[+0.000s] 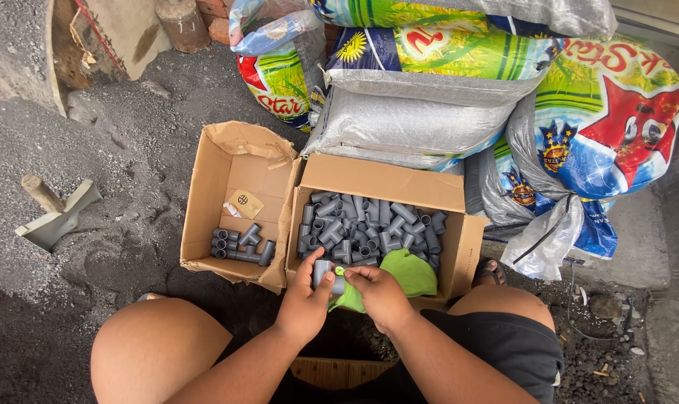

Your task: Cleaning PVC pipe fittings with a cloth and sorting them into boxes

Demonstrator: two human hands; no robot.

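My left hand (pixel 305 303) grips a grey plastic pipe fitting (pixel 323 274) over the near edge of the right cardboard box (pixel 381 183). My right hand (pixel 378 293) pinches a green cloth (pixel 408 274) against that fitting; the cloth drapes over the box's front edge. The right box holds several grey tee-shaped pipe fittings (pixel 369 228). To its left, a second open cardboard box (pixel 235 161) holds a few grey fittings (pixel 241 245) laid in a row and a small paper tag (pixel 245 203).
Big printed woven sacks (pixel 429 90) are stacked behind the boxes. A wooden trowel-like tool (pixel 55 213) lies on the dark gravel at left. My bare knees flank a low wooden stool (pixel 332 372). Stones and debris lie at right.
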